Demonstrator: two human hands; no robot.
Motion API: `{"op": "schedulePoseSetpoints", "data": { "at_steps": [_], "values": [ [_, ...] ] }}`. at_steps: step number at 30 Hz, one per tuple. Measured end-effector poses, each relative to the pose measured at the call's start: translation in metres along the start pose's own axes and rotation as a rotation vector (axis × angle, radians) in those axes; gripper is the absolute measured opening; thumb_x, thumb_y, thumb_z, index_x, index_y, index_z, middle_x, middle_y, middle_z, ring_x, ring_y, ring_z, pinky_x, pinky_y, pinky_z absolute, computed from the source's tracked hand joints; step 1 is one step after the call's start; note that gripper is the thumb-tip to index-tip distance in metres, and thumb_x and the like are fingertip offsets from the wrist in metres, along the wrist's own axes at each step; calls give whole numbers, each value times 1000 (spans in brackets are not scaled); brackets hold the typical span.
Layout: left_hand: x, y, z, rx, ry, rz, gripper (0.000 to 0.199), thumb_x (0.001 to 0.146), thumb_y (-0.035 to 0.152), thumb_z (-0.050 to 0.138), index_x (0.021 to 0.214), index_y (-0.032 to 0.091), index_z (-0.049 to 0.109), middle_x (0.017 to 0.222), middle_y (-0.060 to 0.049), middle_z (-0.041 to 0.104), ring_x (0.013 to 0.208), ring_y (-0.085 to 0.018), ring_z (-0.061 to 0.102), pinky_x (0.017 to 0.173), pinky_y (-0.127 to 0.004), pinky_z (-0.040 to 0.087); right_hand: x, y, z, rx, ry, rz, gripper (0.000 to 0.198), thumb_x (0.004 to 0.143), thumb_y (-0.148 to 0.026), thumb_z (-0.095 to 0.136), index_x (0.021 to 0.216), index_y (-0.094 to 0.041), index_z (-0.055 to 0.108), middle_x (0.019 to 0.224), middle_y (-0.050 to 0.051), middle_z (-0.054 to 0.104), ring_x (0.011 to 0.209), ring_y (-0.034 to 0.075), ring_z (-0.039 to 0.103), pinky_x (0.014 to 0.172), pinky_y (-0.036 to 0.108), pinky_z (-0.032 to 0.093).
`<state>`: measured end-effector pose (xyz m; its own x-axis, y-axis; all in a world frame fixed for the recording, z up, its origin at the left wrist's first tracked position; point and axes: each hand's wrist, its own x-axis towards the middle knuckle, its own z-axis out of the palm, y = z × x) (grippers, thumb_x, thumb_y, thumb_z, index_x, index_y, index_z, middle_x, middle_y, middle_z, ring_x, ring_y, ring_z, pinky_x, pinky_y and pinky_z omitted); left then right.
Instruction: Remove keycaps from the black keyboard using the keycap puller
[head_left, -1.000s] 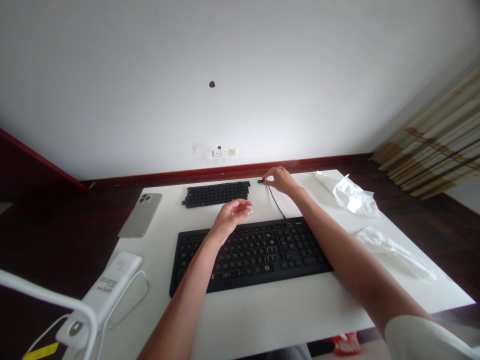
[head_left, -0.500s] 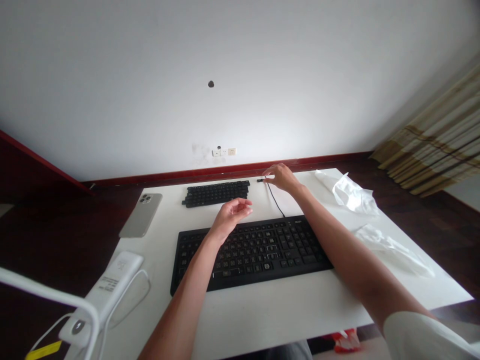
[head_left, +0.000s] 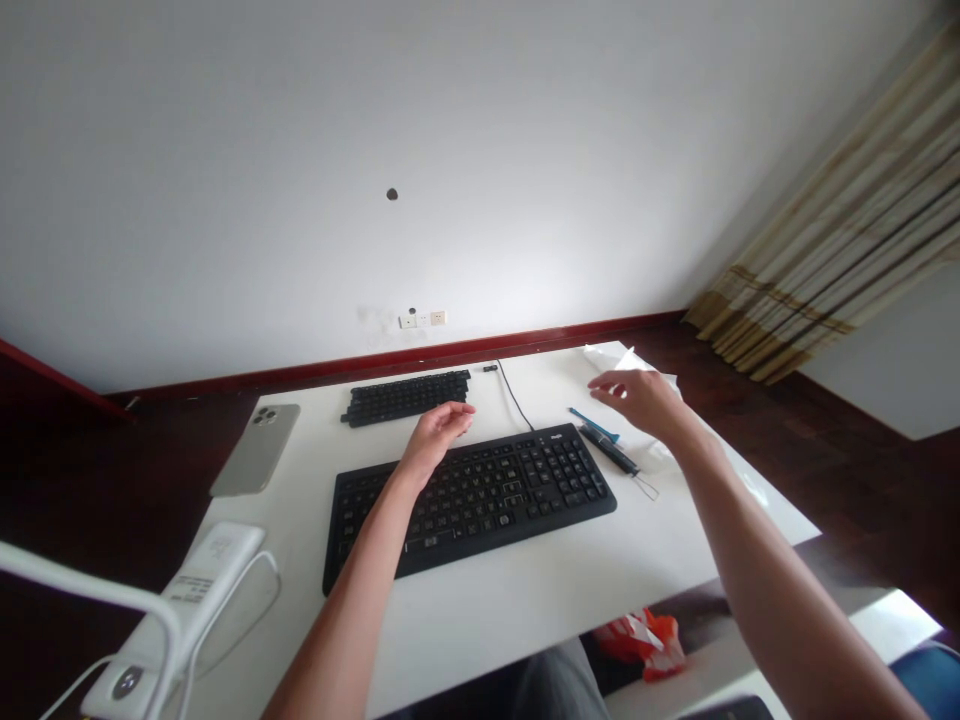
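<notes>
A black keyboard (head_left: 480, 495) lies on the white table, many of its keys showing bare square mounts without caps. My left hand (head_left: 436, 440) hovers over its upper edge, fingers loosely curved, holding nothing visible. Behind it, black keycaps (head_left: 409, 395) are laid out in rows. My right hand (head_left: 637, 398) is raised at the right, fingers apart, above white crumpled wrapping (head_left: 660, 458). Just left of it lie a blue stick (head_left: 592, 424) and a black-handled tool (head_left: 611, 450) with a wire loop at its end.
The keyboard's cable (head_left: 515, 395) runs back to a black plug (head_left: 490, 368). A phone (head_left: 257, 450) lies at the left, with a white power strip (head_left: 187, 600) in front of it. A red and white bag (head_left: 645, 642) is below the table's front edge.
My right hand has moved right, from the cable plug to above the wrapping. The blue stick and black-handled tool are now visible. My left hand stays above the keyboard; the view has shifted right.
</notes>
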<state>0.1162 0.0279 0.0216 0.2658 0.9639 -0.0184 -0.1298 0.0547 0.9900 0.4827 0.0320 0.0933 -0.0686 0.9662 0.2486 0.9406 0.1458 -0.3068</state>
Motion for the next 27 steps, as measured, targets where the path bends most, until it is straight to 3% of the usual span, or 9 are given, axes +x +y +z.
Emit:
{"op": "schedulePoseSetpoints", "data": {
  "at_steps": [4, 7, 13, 16, 21, 27],
  "values": [
    [1, -2, 0, 16, 13, 9, 35, 83, 45, 81, 104, 18, 76, 93, -3, 68, 87, -15, 59, 88, -28, 46, -61, 25, 8, -32, -116, 136, 19, 93, -35, 66, 89, -27, 83, 80, 3, 79, 71, 23, 72, 67, 33, 49],
    [1, -3, 1, 61, 10, 21, 35, 84, 46, 79, 105, 18, 76, 94, -3, 70, 88, -15, 60, 88, -29, 48, -90, 24, 18, -36, -150, 204, 27, 94, -48, 65, 95, -28, 83, 81, 4, 78, 72, 23, 70, 66, 32, 45],
    [-1, -10, 3, 289, -5, 127, 30, 90, 45, 72, 103, 19, 75, 99, -6, 75, 91, -20, 67, 85, -31, 51, -99, 2, 29, -155, -211, 298, 24, 88, -47, 70, 90, -26, 81, 83, 6, 77, 75, 26, 68, 59, 31, 36],
    [-6, -12, 9, 490, -11, 235, 22, 95, 38, 66, 102, 20, 75, 100, -6, 75, 90, -20, 68, 86, -33, 53, -93, -4, 18, -132, -120, 322, 24, 87, -48, 68, 86, -26, 77, 74, 4, 74, 68, 25, 65, 58, 32, 34],
    [-24, -10, 39, 861, -19, 485, 16, 98, 19, 60, 105, 22, 73, 101, -5, 72, 98, -23, 66, 92, -39, 54, -80, -12, -1, 171, 218, 322, 27, 89, -49, 64, 85, -22, 69, 69, 4, 72, 63, 22, 65, 62, 32, 42],
    [-43, -13, 75, 1088, -99, 584, 29, 97, 26, 69, 125, 23, 70, 115, -7, 68, 110, -26, 62, 102, -46, 54, -53, -36, 23, 740, 143, 153, 18, 88, -33, 57, 92, -18, 66, 79, 5, 73, 74, 24, 71, 72, 32, 53]
  ]
}}
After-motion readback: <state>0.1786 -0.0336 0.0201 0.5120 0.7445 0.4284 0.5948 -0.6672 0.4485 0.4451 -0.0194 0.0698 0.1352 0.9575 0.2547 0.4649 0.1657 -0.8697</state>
